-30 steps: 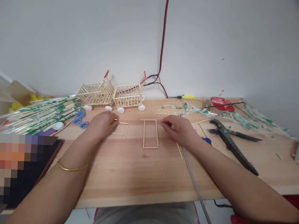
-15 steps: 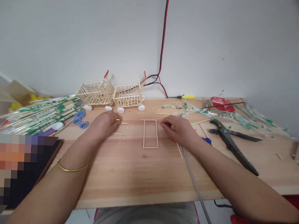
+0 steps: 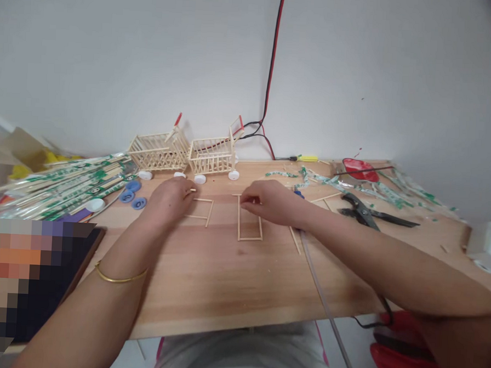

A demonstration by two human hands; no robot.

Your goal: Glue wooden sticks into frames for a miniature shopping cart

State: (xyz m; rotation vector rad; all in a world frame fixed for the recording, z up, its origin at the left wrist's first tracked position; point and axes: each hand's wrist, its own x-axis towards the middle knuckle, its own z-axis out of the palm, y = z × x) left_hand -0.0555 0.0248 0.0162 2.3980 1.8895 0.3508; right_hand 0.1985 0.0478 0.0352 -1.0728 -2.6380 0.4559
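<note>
My left hand (image 3: pixel 168 201) rests on the wooden board (image 3: pixel 232 282) with its fingers curled, pinching the end of a thin stick at the corner of a small open stick frame (image 3: pixel 203 212). My right hand (image 3: pixel 269 202) lies over the top right part of a rectangular stick frame (image 3: pixel 249 224), fingers pinched together; what they hold is too small to make out. Loose sticks (image 3: pixel 295 240) lie just right of that frame.
Two small stick carts (image 3: pixel 185 154) with white wheels stand at the back. Wrapped chopsticks (image 3: pixel 60 188) and blue and white caps (image 3: pixel 132 194) lie left. Black pliers (image 3: pixel 367 213), torn wrappers, a red object and a red-black cable (image 3: pixel 271 70) are right and behind. A clear tube (image 3: pixel 325 303) runs off the front edge.
My right hand has moved left, from beside the rectangular frame to over its top right corner. My left hand has stayed at the small frame. The view has shifted slightly.
</note>
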